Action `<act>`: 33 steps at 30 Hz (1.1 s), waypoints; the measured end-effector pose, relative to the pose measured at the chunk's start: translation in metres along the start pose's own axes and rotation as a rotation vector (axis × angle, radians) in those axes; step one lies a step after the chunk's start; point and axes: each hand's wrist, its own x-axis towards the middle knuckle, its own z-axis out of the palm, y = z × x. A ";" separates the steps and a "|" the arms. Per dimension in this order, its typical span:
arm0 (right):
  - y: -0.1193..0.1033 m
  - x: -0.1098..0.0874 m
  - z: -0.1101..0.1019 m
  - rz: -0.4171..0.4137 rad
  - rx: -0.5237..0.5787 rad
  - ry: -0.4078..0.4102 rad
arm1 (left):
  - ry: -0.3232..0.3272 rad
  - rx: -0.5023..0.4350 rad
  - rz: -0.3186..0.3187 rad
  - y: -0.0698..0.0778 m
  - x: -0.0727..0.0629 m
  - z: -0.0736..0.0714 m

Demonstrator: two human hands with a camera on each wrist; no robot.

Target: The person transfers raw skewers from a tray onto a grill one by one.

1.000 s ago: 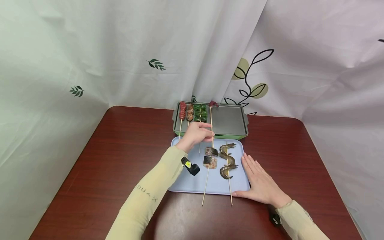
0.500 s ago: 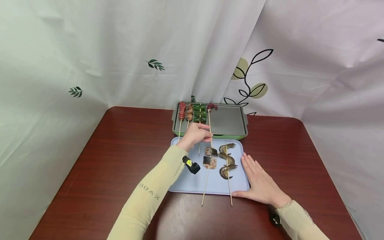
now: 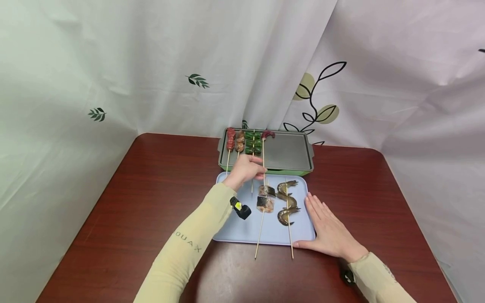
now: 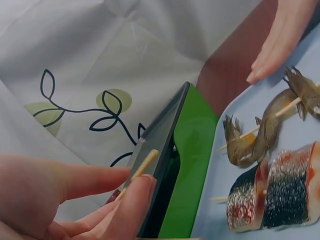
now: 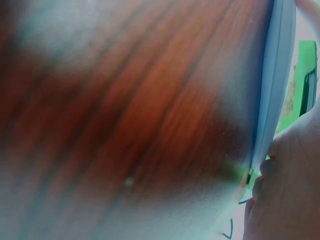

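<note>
My left hand (image 3: pixel 248 170) pinches the lower stick of a skewer (image 3: pixel 263 155) between thumb and fingertips. Its curled dark-red piece (image 3: pixel 268 134) lies at the far side of the grey grill plate (image 3: pixel 289 151), right of the green pepper skewer (image 3: pixel 253 142). In the left wrist view the stick's end (image 4: pixel 146 164) pokes out past the fingertips. My right hand (image 3: pixel 331 231) rests with straight fingers along the right edge of the pale blue tray (image 3: pixel 236 229). On that tray lie a fish skewer (image 3: pixel 265 204) and a shrimp skewer (image 3: pixel 289 202).
A red meat skewer (image 3: pixel 230 139) and a browned meat skewer (image 3: pixel 240 142) lie at the left of the grill plate, sticks hanging over its front. The grill has a green base (image 4: pixel 195 150). Behind the dark red table (image 3: pixel 151 176) hangs a white curtain (image 3: pixel 159 63).
The dark-red-tipped skewer has moved left and slightly lower onto the grill plate, beside the green pepper skewer. My left hand moved slightly left with it; my right hand stayed still.
</note>
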 end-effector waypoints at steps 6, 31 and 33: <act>0.000 0.001 0.000 0.006 0.006 -0.005 | 0.007 0.069 0.013 -0.002 -0.003 -0.003; -0.001 -0.001 -0.002 0.018 0.023 -0.016 | -0.129 0.112 0.171 -0.001 -0.056 -0.011; -0.002 -0.001 -0.002 0.018 0.024 -0.019 | -0.139 0.143 0.205 -0.005 -0.064 -0.009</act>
